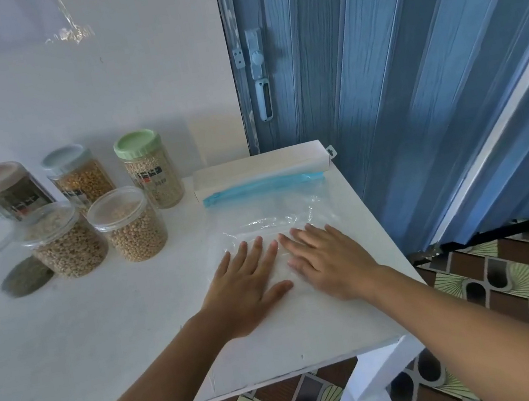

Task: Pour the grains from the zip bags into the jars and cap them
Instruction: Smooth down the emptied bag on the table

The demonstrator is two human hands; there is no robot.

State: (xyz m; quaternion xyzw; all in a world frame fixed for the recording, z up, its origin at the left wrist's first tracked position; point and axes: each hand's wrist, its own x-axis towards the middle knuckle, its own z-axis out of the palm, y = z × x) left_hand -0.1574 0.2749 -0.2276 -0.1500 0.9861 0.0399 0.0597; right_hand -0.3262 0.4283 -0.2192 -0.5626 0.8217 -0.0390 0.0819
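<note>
From the head camera: both palms are down flat, left hand [248,286] and right hand [330,261] side by side, fingers straight and spread, pressing an empty clear zip bag [268,210] on the white table [86,332]; its blue zipper lies beside a white box [261,168]. Over to the left, five grain jars [91,207] stand clustered, all capped
</note>
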